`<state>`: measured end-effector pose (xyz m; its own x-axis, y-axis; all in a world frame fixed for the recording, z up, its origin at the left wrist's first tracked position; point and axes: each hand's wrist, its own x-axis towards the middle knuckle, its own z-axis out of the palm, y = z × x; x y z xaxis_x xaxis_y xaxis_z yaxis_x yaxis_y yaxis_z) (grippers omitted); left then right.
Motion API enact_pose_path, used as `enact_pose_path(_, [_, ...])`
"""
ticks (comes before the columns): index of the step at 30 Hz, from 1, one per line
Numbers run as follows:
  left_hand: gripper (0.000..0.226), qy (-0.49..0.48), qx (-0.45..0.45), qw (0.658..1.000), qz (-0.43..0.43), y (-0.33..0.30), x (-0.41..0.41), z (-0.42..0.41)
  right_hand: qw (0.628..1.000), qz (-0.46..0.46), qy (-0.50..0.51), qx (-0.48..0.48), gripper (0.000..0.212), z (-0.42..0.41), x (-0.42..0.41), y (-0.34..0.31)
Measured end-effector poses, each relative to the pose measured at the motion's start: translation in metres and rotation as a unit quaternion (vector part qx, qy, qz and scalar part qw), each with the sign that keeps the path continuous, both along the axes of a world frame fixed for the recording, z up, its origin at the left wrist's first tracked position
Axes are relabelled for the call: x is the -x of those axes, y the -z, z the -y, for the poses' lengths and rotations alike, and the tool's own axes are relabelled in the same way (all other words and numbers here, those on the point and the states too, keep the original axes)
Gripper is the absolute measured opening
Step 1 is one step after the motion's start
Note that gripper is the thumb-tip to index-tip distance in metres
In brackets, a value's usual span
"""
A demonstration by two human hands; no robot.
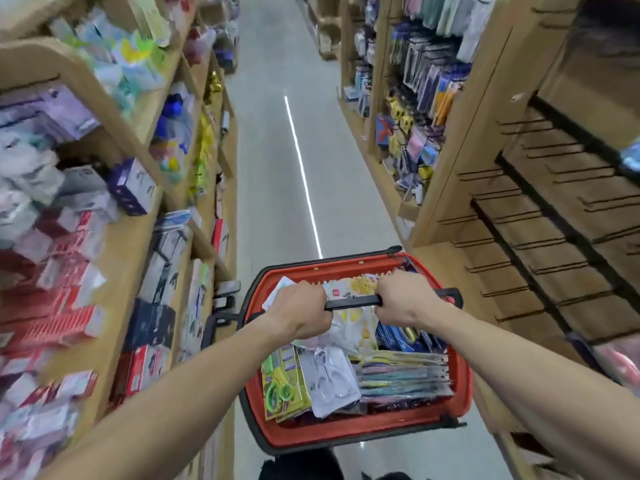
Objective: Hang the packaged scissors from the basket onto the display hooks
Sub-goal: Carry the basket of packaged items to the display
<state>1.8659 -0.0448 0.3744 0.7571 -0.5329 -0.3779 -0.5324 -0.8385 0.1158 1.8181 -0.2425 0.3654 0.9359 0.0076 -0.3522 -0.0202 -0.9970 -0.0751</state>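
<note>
Red basket (462, 372): both hands, left hand (300, 315) and right hand (405, 299), grip its black handle (353, 302); packaged scissors (330, 377) lie below, nearer left; empty display hooks (540, 237) rightward.

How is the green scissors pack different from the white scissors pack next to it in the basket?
The green scissors pack has a yellow-green card and bright green handles; the white scissors pack is pale with white handles. The green pack lies nearer the red basket's left wall, and the white pack lies to its right. Both lie flat among the other packs in the basket.
</note>
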Motion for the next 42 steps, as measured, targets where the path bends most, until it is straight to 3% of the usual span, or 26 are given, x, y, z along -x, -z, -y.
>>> enact_pose_path(10, [0.015, 0.153, -0.049, 0.986, -0.035, 0.025, -0.259, 0.118, 0.987, -0.055, 0.148, -0.02, 0.01, 0.09, -0.202, 0.026])
enact_pose_path(14, [0.015, 0.214, -0.081, 0.973, -0.029, 0.043, -0.349, 0.179, 0.972, -0.064, 0.221, -0.051, 0.024, 0.132, -0.268, 0.053])
enact_pose_path(19, [0.026, 0.263, -0.125, 0.956, -0.027, 0.083, -0.445, 0.255, 0.941, -0.078, 0.309, -0.11, 0.013, 0.18, -0.343, 0.103])
enact_pose_path(25, [0.028, 0.354, -0.178, 0.918, -0.033, 0.137, -0.53, 0.321, 0.886, -0.101, 0.421, -0.167, 0.008, 0.204, -0.409, 0.157])
enact_pose_path(28, [0.027, 0.4, -0.191, 0.895, -0.037, 0.176, -0.572, 0.352, 0.854, -0.114, 0.474, -0.184, 0.024, 0.211, -0.441, 0.189])
enact_pose_path(32, [0.03, 0.454, -0.187, 0.871, -0.037, 0.24, -0.618, 0.395, 0.81, -0.112, 0.539, -0.204, 0.016, 0.232, -0.48, 0.245])
enact_pose_path(42, [0.034, 0.535, -0.188, 0.822, -0.046, 0.402, -0.686, 0.463, 0.761, -0.118, 0.603, -0.21, 0.019, 0.263, -0.538, 0.402])
